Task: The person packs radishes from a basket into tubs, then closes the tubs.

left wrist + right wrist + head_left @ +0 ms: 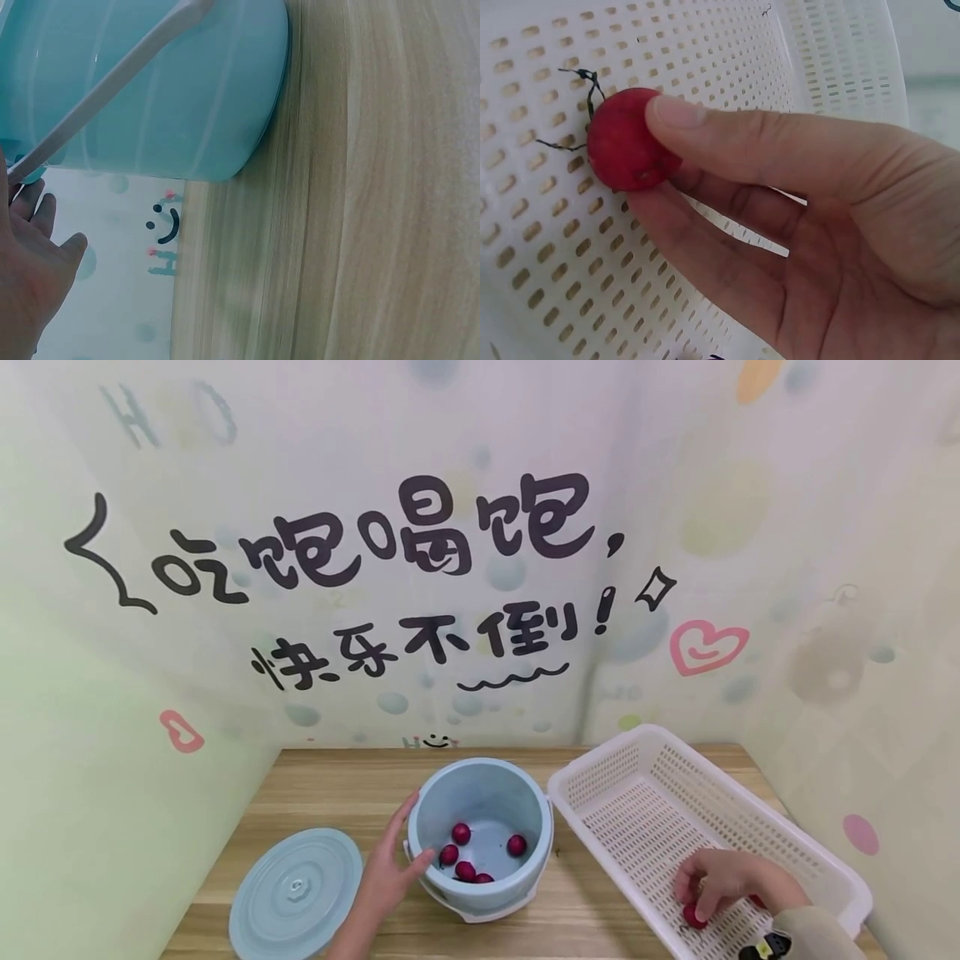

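Note:
In the head view my left hand [386, 868] is spread against the left side of a light blue bucket [495, 900], with the thumb at its rim. Several round red radishes [516, 845] lie on the bucket's floor. The left wrist view shows the bucket's grey handle [112, 88] slanting down its side, near my extended fingers. Inside a white slotted plastic basket [750, 787], my right hand [727, 878] pinches a red radish [626, 139] between thumb and fingers. Thin dark stem ends stick out from this radish. Another bit of red [757, 902] shows, mostly hidden, beside my right wrist.
A round light blue lid [262, 893] lies on the wooden table [337, 777], left of the bucket. The basket stands close to the bucket's right side. Behind the table rises a pale wall [525, 427] with black lettering, and side walls flank it.

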